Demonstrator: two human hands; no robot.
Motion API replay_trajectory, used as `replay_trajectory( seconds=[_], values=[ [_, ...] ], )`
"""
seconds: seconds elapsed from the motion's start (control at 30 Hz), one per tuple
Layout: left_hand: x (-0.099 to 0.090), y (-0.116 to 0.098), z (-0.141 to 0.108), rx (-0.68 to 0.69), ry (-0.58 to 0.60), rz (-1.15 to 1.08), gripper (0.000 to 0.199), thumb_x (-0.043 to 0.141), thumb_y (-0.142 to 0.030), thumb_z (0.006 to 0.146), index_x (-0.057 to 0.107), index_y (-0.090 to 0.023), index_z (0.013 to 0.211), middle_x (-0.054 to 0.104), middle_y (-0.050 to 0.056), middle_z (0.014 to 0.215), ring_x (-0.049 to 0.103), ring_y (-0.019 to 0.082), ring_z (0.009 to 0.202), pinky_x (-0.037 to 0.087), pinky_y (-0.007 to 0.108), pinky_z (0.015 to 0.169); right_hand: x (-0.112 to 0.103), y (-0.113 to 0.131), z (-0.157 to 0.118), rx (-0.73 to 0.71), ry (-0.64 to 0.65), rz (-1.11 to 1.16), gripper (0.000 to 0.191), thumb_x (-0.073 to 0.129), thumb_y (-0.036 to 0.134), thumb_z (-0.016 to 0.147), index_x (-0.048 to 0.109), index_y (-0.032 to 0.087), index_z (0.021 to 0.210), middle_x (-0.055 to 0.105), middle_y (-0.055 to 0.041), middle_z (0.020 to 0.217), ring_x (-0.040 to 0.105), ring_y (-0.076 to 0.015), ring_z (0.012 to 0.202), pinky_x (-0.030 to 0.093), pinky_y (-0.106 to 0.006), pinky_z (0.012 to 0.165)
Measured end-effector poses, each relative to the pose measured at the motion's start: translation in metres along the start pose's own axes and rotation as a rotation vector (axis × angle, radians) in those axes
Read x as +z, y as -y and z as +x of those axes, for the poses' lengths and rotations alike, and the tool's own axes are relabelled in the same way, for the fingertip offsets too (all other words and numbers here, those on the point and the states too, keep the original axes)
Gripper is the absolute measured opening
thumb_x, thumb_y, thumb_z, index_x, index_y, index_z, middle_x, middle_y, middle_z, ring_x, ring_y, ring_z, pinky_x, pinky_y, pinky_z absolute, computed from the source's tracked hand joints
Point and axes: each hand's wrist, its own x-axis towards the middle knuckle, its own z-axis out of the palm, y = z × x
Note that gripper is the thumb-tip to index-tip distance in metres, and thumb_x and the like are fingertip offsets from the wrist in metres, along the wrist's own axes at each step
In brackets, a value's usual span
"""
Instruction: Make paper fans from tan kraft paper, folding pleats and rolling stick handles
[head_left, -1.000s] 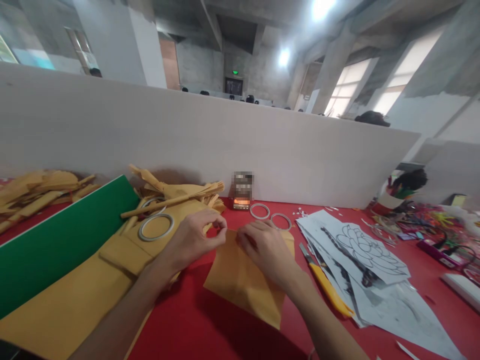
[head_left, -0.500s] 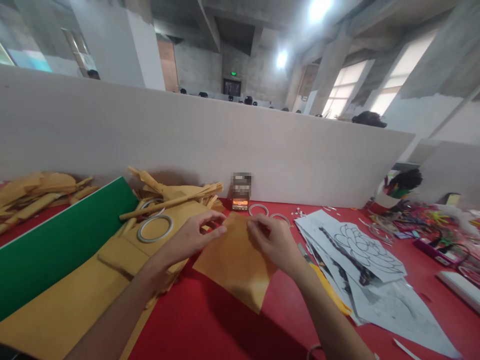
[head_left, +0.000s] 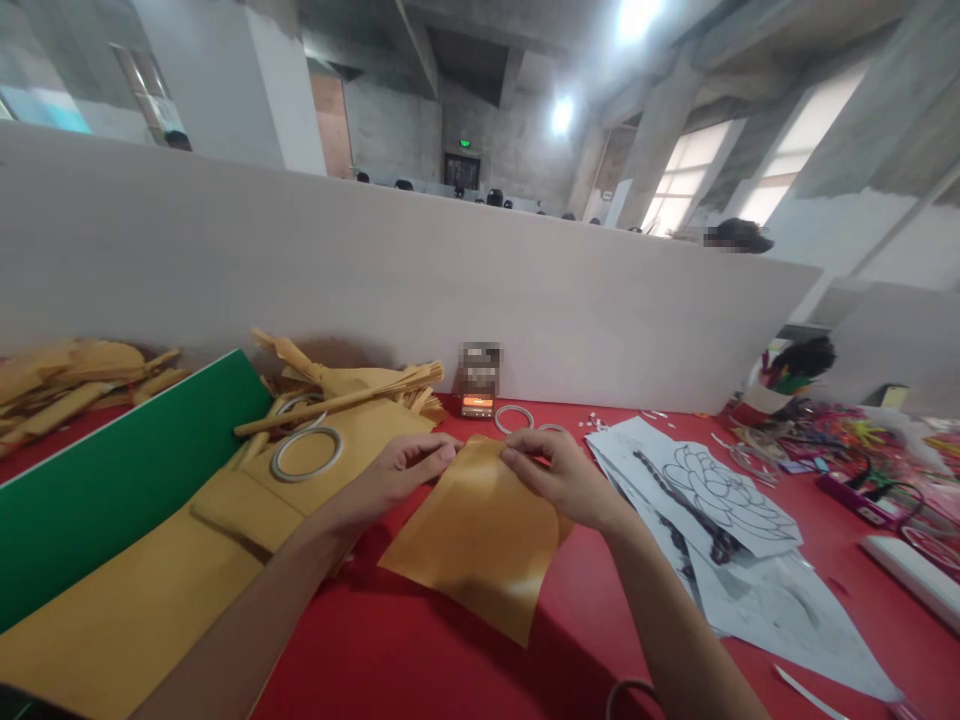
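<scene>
A sheet of brown kraft paper (head_left: 476, 540) hangs tilted above the red tabletop, its lower edge toward me and casting a shadow. At its upper left edge my left hand (head_left: 409, 468) is closed, thumb and fingers pinched together. My right hand (head_left: 559, 478) pinches the upper right edge. The sheet bends slightly between them, and part of it curls behind my right hand. Beyond my hands a phone (head_left: 480, 385) leans upright against the white partition, and a thin pale ring (head_left: 514, 420), perhaps a tape roll, lies beside it.
Left lie larger kraft sheets (head_left: 142, 590), folded paper strips (head_left: 352, 385), another ring (head_left: 307, 455) and a green board (head_left: 135, 450). Right are printed drawings (head_left: 739, 500), a pen cup (head_left: 765, 400) and colourful clutter (head_left: 855, 440). A white partition (head_left: 390, 270) closes off the back.
The paper has tilted more toward me, its lower edge slightly lower. My left hand's fingers have closed in at the upper left edge; my right hand still pinches the sheet.
</scene>
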Motion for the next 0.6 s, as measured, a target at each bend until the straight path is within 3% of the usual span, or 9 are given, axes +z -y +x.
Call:
replay_trajectory(
  seconds=[0.13,0.4,0.6],
  values=[
    [-0.001,0.003,-0.001,-0.128,0.174,-0.299,0.045,0.066,-0.065,0.097,0.079,-0.027,0.118,0.080,0.009,0.105,0.076,0.029,0.101,0.063,0.044,0.089,-0.002,0.000,-0.001,0.002,0.019,0.028,0.029,0.055,0.037,0.107,0.072,0.021,0.088,0.071,-0.0014,0.086,0.061,-0.0152,0.077,0.049,-0.028,0.070],
    [0.002,0.014,-0.003,-0.143,0.210,-0.362,0.045,0.068,-0.062,0.098,0.079,-0.027,0.123,0.080,0.010,0.113,0.076,0.027,0.101,0.061,0.040,0.089,-0.002,-0.005,-0.002,0.079,0.075,0.232,0.030,0.061,0.045,0.104,0.073,0.021,0.091,0.067,-0.0003,0.080,0.057,-0.0135,0.069,0.045,-0.025,0.059],
    [0.001,0.007,0.000,-0.167,0.204,-0.408,0.036,0.071,-0.054,0.099,0.079,-0.029,0.122,0.080,0.008,0.116,0.076,0.027,0.106,0.059,0.042,0.100,-0.003,-0.008,-0.001,0.080,0.072,0.243,0.032,0.062,0.047,0.104,0.073,0.020,0.089,0.064,0.0000,0.079,0.053,-0.0130,0.069,0.040,-0.025,0.058]
  ],
)
